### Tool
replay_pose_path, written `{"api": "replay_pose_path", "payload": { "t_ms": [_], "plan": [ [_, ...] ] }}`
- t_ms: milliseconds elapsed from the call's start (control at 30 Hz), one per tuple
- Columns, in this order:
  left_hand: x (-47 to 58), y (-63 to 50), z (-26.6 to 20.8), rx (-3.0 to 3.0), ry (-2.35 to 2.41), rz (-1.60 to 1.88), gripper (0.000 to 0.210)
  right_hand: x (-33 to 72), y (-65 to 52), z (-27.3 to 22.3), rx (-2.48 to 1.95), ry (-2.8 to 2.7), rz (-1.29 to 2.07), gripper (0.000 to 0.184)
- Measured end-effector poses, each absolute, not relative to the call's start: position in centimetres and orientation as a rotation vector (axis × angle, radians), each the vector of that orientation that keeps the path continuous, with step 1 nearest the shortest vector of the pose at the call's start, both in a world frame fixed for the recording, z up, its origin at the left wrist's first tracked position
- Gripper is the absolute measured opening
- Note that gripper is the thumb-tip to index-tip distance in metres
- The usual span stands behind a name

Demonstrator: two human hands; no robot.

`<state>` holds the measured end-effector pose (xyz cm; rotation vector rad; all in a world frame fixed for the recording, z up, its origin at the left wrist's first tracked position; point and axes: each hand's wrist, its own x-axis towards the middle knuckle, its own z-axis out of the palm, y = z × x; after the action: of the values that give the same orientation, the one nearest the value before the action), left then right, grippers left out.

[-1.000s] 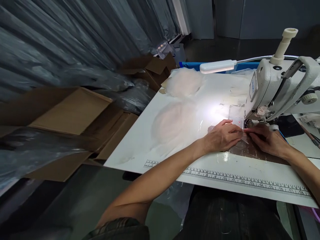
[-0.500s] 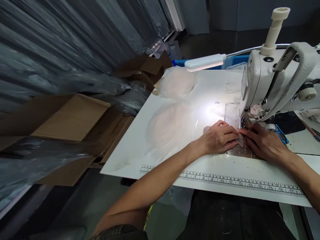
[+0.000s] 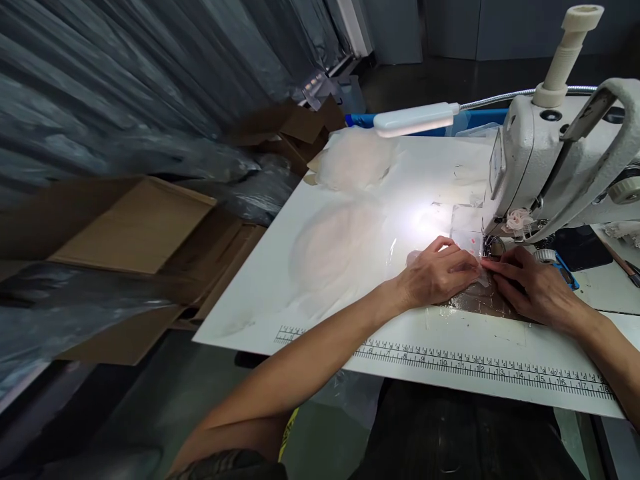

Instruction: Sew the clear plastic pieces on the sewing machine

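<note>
At the sewing machine (image 3: 523,157), a small piece of sheer pale fabric (image 3: 483,276) lies by the needle area. My left hand (image 3: 441,272) rests to the left of the presser foot (image 3: 487,245), its curled fingers pressed together on the fabric. From the right, my right hand (image 3: 535,283) pinches the fabric's edge with thumb and forefinger just in front of the foot. The two hands' fingertips almost meet. My fingers hide much of the fabric.
Two sheer pale pink pieces (image 3: 335,250) lie on the white table (image 3: 260,293), which has a printed ruler (image 3: 480,367) along its front. A lamp (image 3: 416,120) juts over the back. Blue thread snips (image 3: 568,272) and a phone (image 3: 583,248) lie right. Cardboard boxes (image 3: 135,227) stand left.
The view has shifted slightly, so the machine appears a little farther right. My fingers have moved only slightly, and both hands stay on the fabric by the presser foot.
</note>
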<state>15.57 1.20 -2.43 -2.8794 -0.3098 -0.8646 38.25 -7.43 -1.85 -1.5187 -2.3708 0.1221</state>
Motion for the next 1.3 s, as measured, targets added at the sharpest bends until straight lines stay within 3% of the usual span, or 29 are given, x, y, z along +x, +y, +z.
{"api": "replay_pose_path", "payload": {
  "t_ms": [400, 700, 1133, 1300],
  "plan": [
    [15.4, 1.3, -3.1, -2.945, -0.263, -0.921, 0.02, 37.8, -7.4, -2.0, -1.553, -2.443, -0.003, 0.045],
    [15.3, 1.4, -3.0, -3.01, -0.274, -0.842, 0.021, 38.0, -7.8, 0.0, -1.543, -2.176, 0.452, 0.042],
    [15.3, 1.3, -2.9, -2.994, -0.267, -0.829, 0.02, 38.0, -8.0, -0.8, -1.354, -2.366, 0.25, 0.036],
    [15.2, 1.3, -2.7, -3.047, -0.269, -0.748, 0.022, 37.5, -8.1, -1.1, -1.369, -2.458, 0.011, 0.033]
  ]
}}
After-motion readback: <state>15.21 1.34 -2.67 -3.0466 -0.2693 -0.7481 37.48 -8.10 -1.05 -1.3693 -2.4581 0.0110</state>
